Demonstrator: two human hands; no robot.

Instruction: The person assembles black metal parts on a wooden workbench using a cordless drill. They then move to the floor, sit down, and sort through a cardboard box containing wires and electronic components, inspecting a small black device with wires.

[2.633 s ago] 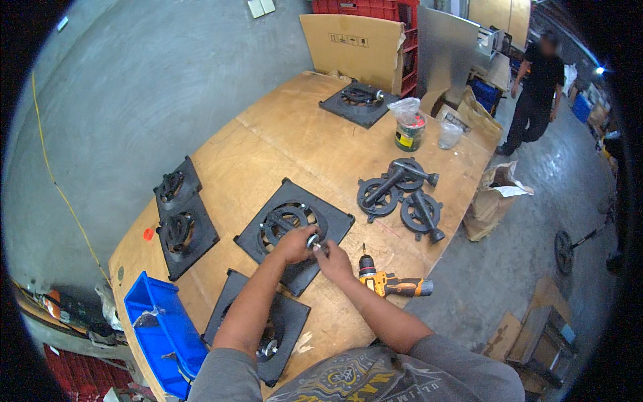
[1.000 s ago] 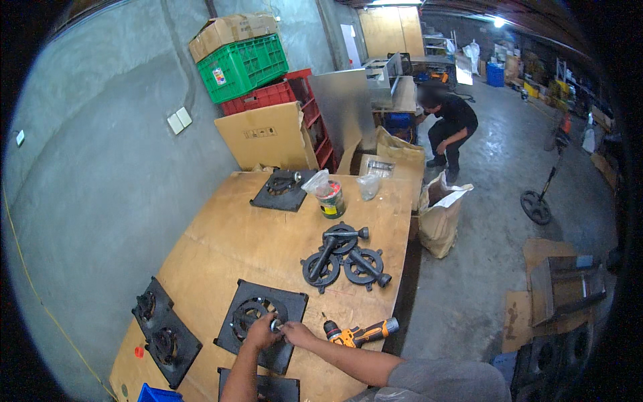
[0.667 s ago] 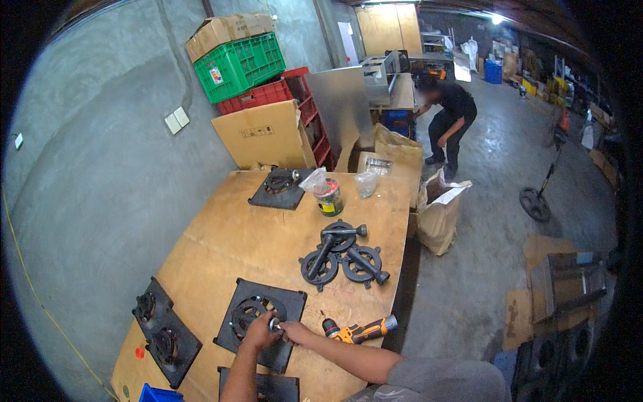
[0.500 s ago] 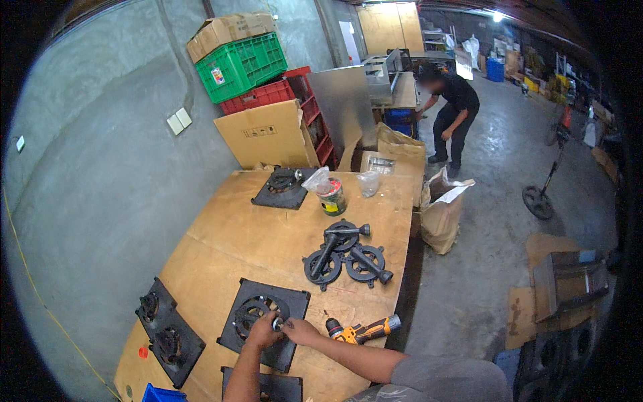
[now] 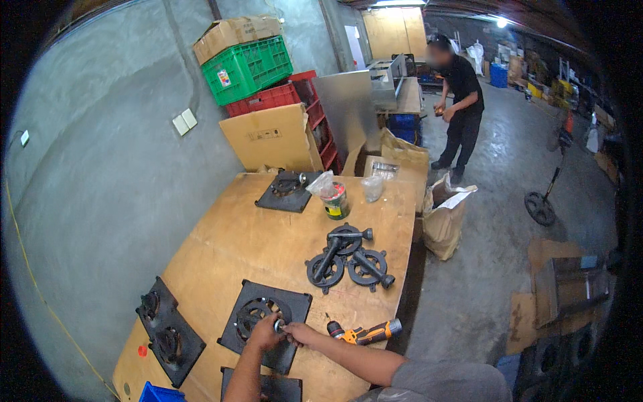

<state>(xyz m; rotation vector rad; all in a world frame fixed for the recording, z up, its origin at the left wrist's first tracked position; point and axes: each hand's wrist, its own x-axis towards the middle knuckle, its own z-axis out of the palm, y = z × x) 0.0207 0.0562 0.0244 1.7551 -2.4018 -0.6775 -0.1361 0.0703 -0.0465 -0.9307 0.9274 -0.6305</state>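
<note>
The co-worker [image 5: 463, 97] has straightened up; the handwork looks unchanged — left hand [image 5: 265, 334] closed around the silver disc [image 5: 278, 325] over the black plate [image 5: 301, 303], right hand [image 5: 300, 333] against it — its grip I cannot tell.

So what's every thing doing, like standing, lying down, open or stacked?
Left hand: fingers closed on silvery part.
Right hand: fingers at it.
Drill: lying down.
Black plate under hands: lying flat.
Green crate: stacked on red crate.
Paper bag: standing, open.
Tub: standing, plastic bag on top.
</note>
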